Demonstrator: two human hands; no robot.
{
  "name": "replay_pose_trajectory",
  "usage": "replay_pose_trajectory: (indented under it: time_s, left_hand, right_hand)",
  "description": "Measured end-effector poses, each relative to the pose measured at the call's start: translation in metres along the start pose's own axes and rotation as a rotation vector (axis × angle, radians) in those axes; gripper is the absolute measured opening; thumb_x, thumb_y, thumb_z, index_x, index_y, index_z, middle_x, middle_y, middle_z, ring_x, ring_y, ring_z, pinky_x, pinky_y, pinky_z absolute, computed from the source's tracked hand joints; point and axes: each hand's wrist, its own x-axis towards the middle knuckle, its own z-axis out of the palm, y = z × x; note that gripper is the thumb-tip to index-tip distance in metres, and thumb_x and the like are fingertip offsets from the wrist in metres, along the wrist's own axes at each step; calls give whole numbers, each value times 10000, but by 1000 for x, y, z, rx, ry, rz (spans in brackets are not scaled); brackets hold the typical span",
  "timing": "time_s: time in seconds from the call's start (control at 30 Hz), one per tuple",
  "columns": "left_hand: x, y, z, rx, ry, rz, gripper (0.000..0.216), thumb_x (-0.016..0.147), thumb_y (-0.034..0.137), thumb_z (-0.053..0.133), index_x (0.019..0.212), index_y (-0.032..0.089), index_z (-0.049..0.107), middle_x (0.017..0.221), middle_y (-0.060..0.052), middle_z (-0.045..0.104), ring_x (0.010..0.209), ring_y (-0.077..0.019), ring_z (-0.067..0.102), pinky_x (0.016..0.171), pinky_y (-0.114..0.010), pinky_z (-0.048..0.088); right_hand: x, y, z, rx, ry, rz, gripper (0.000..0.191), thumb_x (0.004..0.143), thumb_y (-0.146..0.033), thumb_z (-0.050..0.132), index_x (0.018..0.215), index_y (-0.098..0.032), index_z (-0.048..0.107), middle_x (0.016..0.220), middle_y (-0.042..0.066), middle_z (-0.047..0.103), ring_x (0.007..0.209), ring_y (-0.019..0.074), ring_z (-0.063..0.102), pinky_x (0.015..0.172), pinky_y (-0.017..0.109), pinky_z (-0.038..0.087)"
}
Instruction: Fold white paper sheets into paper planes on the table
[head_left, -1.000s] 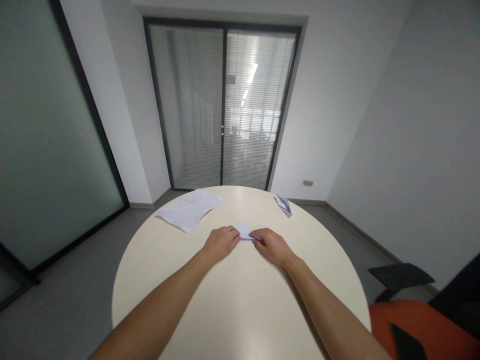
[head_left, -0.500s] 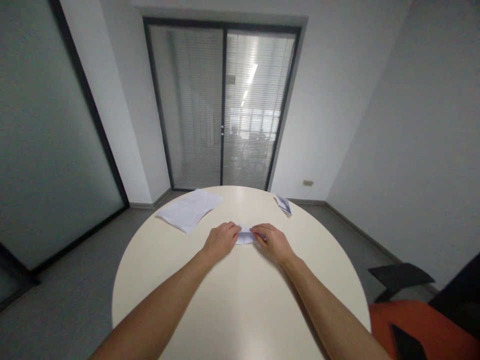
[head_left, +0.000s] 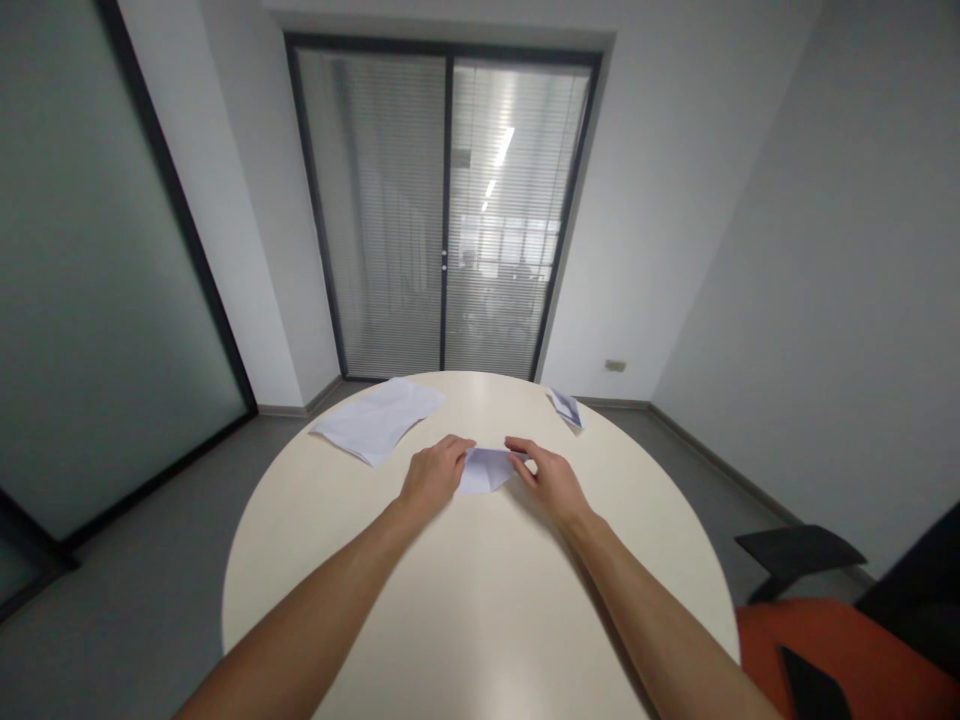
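Observation:
A small folded piece of white paper (head_left: 482, 470) is held between my two hands above the middle of a round cream table (head_left: 480, 600). My left hand (head_left: 433, 473) pinches the paper's left side with its fingers closed. My right hand (head_left: 546, 480) grips the right side with fingertips on the upper edge. The paper's lower flap hangs toward me between the hands.
A stack of white sheets (head_left: 379, 418) lies at the table's far left. A small folded paper (head_left: 568, 407) sits at the far right edge. An orange chair (head_left: 847, 660) with a black armrest (head_left: 799, 550) stands at the right. Glass doors with blinds are behind the table.
The folded paper has been lifted and opened out between my hands, showing more of its surface. Both hands moved slightly farther from me.

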Motion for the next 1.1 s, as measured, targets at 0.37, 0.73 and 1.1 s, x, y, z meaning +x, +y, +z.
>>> replay_pose_trajectory:
  time_s: [0.37, 0.73, 1.1]
  left_hand:
    - [4, 0, 4, -176, 97, -71, 219, 940, 190, 540, 1052, 232, 724, 1106, -15, 740, 977, -201, 688, 886, -311, 513]
    - [10, -11, 12, -489, 92, -258, 242, 908, 189, 527, 1030, 206, 735, 947, -25, 762, 550, -120, 601, 590, -243, 475]
    - [16, 0, 7, -872, 73, -472, 213, 918, 180, 527, 1017, 148, 713, 1166, -93, 720, 694, -131, 700, 614, -244, 590]
  right_hand:
    - [-1, -3, -2, 23, -5, -13, 297, 1003, -349, 498, 1293, -305, 549, 1237, 25, 708, 1076, 219, 703, 883, 382, 599]
    - [-2, -5, 0, -61, -67, -96, 356, 1019, -319, 439, 1357, -258, 531, 1313, 73, 662, 1167, 240, 647, 1009, 427, 520]
    - [-3, -9, -1, -64, -80, -169, 372, 1029, -307, 423, 1379, -258, 537, 1350, 77, 634, 1236, 231, 598, 1064, 445, 486]
